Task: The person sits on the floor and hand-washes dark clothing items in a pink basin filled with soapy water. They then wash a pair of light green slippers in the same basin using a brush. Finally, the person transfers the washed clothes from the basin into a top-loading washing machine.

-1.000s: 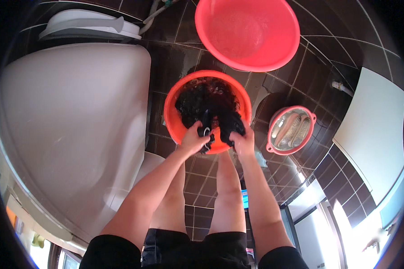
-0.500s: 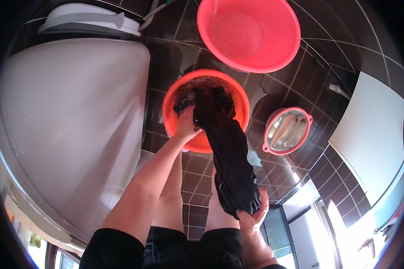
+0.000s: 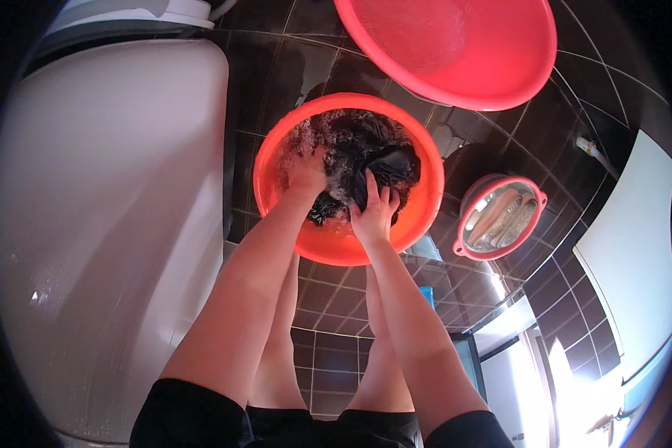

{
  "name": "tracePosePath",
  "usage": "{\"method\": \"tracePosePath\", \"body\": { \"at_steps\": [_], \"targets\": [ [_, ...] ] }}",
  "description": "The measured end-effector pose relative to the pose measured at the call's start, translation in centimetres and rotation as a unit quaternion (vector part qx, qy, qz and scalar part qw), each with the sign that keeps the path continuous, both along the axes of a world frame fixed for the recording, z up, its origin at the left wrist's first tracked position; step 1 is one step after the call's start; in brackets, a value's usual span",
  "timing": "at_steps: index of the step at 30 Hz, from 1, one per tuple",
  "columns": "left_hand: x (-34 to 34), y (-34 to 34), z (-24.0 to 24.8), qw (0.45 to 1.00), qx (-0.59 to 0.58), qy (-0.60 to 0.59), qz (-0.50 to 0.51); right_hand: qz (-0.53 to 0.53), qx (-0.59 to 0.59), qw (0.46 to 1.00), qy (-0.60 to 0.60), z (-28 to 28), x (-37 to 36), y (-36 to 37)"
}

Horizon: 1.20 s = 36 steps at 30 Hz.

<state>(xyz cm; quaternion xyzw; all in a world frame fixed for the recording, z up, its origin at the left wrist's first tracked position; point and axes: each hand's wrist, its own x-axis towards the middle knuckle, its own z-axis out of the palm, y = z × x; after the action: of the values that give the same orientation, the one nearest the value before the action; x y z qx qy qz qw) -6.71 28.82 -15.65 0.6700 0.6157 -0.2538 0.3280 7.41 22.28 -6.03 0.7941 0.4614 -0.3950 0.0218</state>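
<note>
A soaked black garment (image 3: 388, 168) lies bunched in an orange-red basin (image 3: 433, 201) of sudsy water on the floor in front of me. My right hand (image 3: 373, 214) presses onto the cloth near the basin's front, its fingers spread apart. At the left side of the water is my left hand (image 3: 307, 173), its fingers stretched forward beside the dark fabric. Splashing water partly covers those fingertips. How much of the garment is under water is hidden.
Beyond, to the right, stands a large pink basin (image 3: 493, 71). A small pink-rimmed basin (image 3: 537, 224) holding a pair of shoes (image 3: 508, 214) is at my right. The white wall of a tub (image 3: 119, 201) fills the left side. Dark wet tiles (image 3: 328, 299) cover the floor.
My right hand has let go of the garment's raised end and moved forward into the basin. The stretched-out black cloth has dropped into the water, which now splashes.
</note>
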Motion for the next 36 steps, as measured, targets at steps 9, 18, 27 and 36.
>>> {"method": "tracePosePath", "body": {
  "at_steps": [9,18,27,36],
  "targets": [
    [-0.2,-0.2,-2.7,0.996,0.007,-0.079,0.030,0.145,-0.060,0.987,-0.026,-12.8,5.0,-1.3],
    [-1.5,-2.6,15.5,0.978,0.096,-0.156,0.102,-0.114,0.092,0.962,0.232,4.5,2.5,-1.9],
    [-1.5,-4.5,37.6,0.920,0.158,-0.302,0.196,-0.144,0.117,0.941,0.283,28.6,2.4,-3.8],
    [-2.4,-4.3,58.4,0.876,0.228,-0.350,0.242,-0.063,0.167,0.926,0.332,53.1,1.7,-0.9]
  ]
}}
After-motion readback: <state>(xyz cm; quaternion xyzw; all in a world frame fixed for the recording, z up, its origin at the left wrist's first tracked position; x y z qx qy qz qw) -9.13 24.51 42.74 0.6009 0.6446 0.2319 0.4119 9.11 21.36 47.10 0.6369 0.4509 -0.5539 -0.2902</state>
